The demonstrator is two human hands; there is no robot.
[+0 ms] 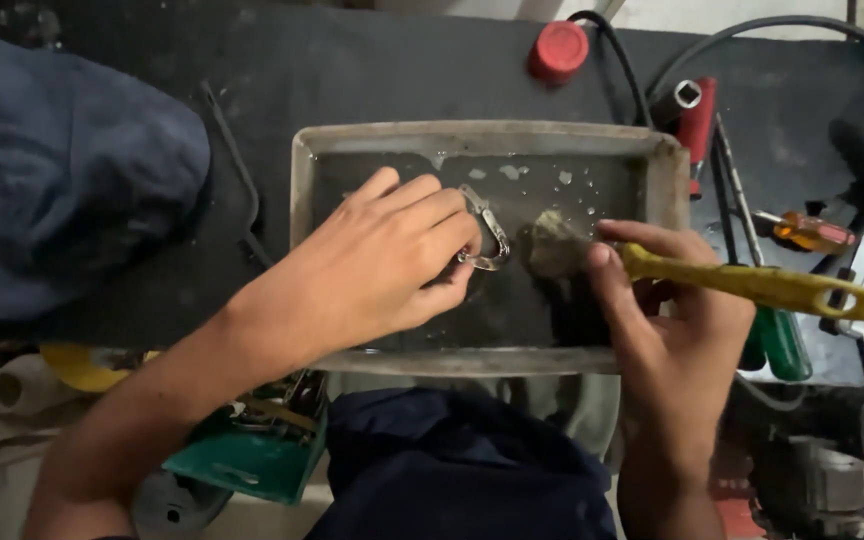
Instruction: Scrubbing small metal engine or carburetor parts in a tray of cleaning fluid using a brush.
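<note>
A grey rectangular metal tray holding dark liquid lies on a black mat. My left hand reaches into the tray and grips a small metal ring-shaped part at the liquid's surface. My right hand holds a yellow-handled brush, with its dirty bristle head resting in the tray just right of the metal part.
A red cap sits beyond the tray. To the right lie a red-handled tool, an orange-handled screwdriver, a green-handled tool and black cables. Dark blue cloth lies left. A green box sits below left.
</note>
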